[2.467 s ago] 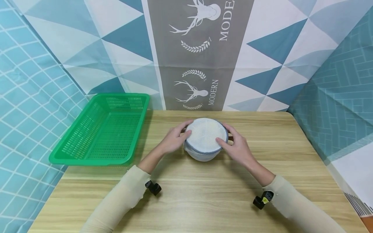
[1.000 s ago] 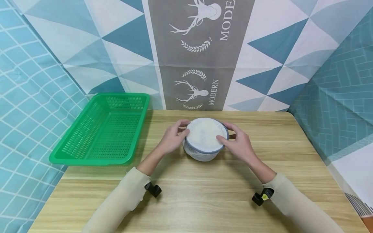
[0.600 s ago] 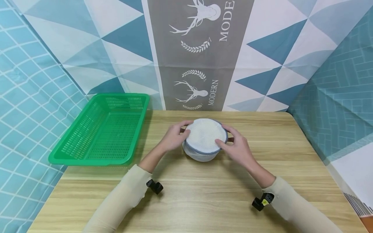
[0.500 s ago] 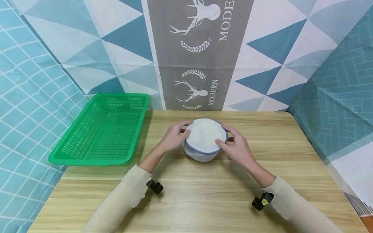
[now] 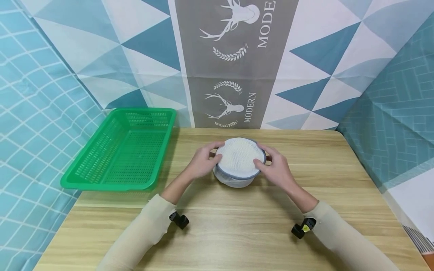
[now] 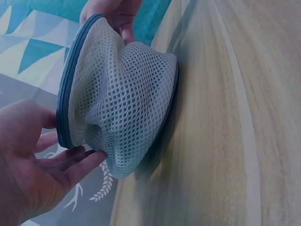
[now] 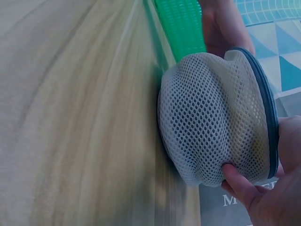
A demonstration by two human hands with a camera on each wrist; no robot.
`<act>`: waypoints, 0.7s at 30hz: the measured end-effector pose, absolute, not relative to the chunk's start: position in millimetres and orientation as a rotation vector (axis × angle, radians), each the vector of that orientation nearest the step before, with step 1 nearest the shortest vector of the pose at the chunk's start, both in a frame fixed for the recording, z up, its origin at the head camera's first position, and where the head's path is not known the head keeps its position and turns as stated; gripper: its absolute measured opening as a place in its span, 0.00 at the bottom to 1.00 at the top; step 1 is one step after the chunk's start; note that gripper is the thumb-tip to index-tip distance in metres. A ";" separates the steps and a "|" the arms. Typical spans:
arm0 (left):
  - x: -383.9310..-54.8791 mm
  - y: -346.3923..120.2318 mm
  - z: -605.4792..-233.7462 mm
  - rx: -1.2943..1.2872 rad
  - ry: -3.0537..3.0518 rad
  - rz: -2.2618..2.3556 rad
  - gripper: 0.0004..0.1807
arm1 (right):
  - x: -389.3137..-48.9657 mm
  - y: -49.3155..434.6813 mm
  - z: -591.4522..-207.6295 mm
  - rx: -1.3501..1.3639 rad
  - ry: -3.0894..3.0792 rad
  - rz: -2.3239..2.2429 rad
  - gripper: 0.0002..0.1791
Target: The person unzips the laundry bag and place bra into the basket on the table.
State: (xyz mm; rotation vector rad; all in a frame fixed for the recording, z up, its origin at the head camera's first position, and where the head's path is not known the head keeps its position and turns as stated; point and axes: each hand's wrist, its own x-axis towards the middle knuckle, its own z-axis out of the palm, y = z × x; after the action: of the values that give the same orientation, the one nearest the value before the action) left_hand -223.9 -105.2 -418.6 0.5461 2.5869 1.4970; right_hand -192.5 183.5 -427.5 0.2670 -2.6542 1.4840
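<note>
A round white mesh laundry bag (image 5: 240,158) with a blue-grey zippered rim stands on the wooden table, its soft side wall creased. My left hand (image 5: 205,160) holds the rim from the left, thumb on the top and fingers at the side. From the right, my right hand (image 5: 275,165) holds it in the same way. In the left wrist view, the fingers of the left hand (image 6: 35,165) reach under the dark zipper edge of the mesh bag (image 6: 127,99). The right wrist view shows a fingertip of the right hand (image 7: 277,188) against the mesh wall. The bag's contents cannot be made out.
A green plastic basket (image 5: 161,158) with perforated walls sits at the left of the wooden table (image 5: 234,233). Patterned cloth sheets (image 5: 152,49) hang behind and at both sides. A small black camera (image 5: 179,220) is strapped to each wrist.
The fingers of both hands have shifted slightly along the bag's rim. The bag stays in nearly the same place, and the head view has moved a little.
</note>
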 end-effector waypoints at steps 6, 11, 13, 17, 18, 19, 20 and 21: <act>-219.0 -107.4 -419.9 0.519 2.570 1.486 0.29 | -198.0 185.8 -427.8 0.283 -2.668 1.455 0.33; -218.3 -109.7 -420.3 0.518 2.564 1.502 0.29 | -200.2 185.4 -425.6 0.290 -2.681 1.449 0.33; -218.7 -110.4 -419.6 0.522 2.562 1.518 0.29 | -199.5 184.9 -424.1 0.296 -2.686 1.432 0.33; -221.0 -110.8 -417.9 0.536 2.565 1.552 0.28 | -194.6 184.1 -420.1 0.314 -2.693 1.390 0.34; -222.0 -110.8 -418.0 0.540 2.569 1.559 0.27 | -193.1 183.8 -419.1 0.318 -2.691 1.380 0.34; -222.9 -110.8 -418.0 0.545 2.572 1.566 0.27 | -191.4 183.6 -418.0 0.321 -2.688 1.371 0.34; -223.9 -110.7 -417.8 0.551 2.577 1.572 0.27 | -189.3 183.3 -416.8 0.319 -2.687 1.362 0.34; -224.8 -110.5 -417.6 0.557 2.580 1.580 0.27 | -187.3 183.0 -415.7 0.318 -2.684 1.353 0.34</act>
State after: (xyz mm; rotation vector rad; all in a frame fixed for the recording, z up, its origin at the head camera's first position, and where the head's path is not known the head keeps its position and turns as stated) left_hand -224.8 -110.5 -417.6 0.5571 2.5802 1.5796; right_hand -187.3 183.0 -415.7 0.3180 -2.6835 1.3534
